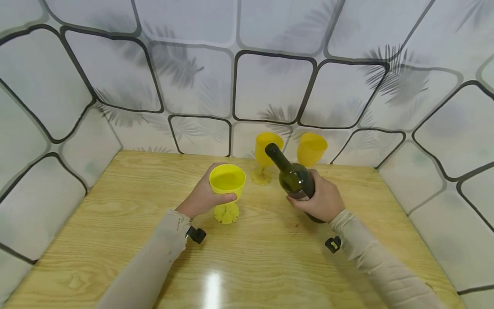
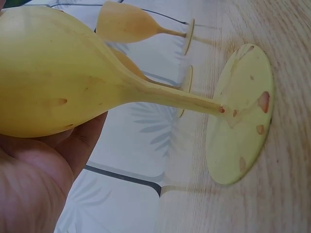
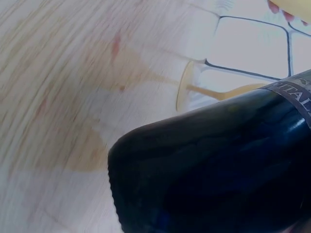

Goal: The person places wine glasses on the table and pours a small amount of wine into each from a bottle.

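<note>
My left hand (image 1: 202, 198) grips the bowl of a yellow plastic goblet (image 1: 227, 182) that stands on the wooden table (image 1: 115, 223); the left wrist view shows the goblet (image 2: 97, 77) against my palm (image 2: 34, 179), its foot flat on the wood. My right hand (image 1: 322, 199) holds a dark green wine bottle (image 1: 295, 178) by its body, lifted off the table and tilted with its open neck pointing up and left toward the held goblet. In the right wrist view the bottle (image 3: 214, 165) fills the lower right of the picture.
Two more yellow goblets (image 1: 266, 154) (image 1: 310, 148) stand at the back of the table against the patterned wall (image 1: 270, 86). Patterned walls also close in the table's left and right sides. Bare wood lies in front of my forearms.
</note>
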The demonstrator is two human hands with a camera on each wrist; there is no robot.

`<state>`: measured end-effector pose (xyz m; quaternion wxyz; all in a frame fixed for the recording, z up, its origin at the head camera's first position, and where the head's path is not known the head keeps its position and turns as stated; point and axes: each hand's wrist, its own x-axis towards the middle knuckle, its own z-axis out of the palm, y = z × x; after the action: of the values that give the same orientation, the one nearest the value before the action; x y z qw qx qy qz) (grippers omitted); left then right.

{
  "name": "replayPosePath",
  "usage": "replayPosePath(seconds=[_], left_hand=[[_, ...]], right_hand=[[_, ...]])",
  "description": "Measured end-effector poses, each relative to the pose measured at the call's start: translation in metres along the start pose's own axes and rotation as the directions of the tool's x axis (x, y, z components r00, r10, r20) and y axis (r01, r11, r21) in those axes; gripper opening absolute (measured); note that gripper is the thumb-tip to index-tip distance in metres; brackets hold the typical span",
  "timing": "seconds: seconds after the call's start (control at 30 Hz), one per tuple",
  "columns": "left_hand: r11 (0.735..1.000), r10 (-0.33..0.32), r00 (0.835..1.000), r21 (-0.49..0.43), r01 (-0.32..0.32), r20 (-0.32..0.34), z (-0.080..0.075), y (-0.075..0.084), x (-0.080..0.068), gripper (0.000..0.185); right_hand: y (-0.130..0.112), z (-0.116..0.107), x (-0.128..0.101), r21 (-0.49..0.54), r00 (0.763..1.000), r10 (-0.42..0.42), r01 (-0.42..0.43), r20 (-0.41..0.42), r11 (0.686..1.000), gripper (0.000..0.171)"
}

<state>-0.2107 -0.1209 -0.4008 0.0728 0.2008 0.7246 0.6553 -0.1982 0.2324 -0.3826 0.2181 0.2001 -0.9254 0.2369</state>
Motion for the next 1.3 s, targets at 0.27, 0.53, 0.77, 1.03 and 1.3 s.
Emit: replayPosePath(seconds=[0.27, 0.53, 0.77, 1.03, 1.3], left_hand=[[1.000, 0.002, 1.000, -0.013, -0.002, -0.003, 0.000, -0.002, 0.000, 0.084], [1.000, 0.002, 1.000, -0.016, -0.002, 0.002, 0.001, -0.002, -0.001, 0.084], [1.000, 0.001, 1.000, -0.012, -0.001, 0.005, 0.001, 0.000, -0.002, 0.084], [1.000, 0.010, 1.000, -0.016, -0.010, 0.007, 0.001, -0.004, -0.001, 0.084], [1.000, 0.003, 1.000, 0.007, -0.003, 0.000, 0.000, -0.002, -0.002, 0.084]], right_hand=[[0.001, -0.005, 0.005, -0.034, 0.998, 0.004, -0.002, 0.058, 0.999, 0.074], [-0.004, -0.015, 0.010, -0.071, 0.995, -0.010, 0.017, 0.101, 0.997, 0.072], [-0.005, -0.022, 0.016, -0.095, 0.993, -0.043, 0.053, 0.114, 0.994, 0.076], [-0.009, -0.025, 0.020, -0.127, 0.991, -0.032, 0.048, 0.130, 0.991, 0.077], [-0.015, -0.028, 0.029, -0.158, 0.988, -0.054, 0.077, 0.142, 0.984, 0.077]])
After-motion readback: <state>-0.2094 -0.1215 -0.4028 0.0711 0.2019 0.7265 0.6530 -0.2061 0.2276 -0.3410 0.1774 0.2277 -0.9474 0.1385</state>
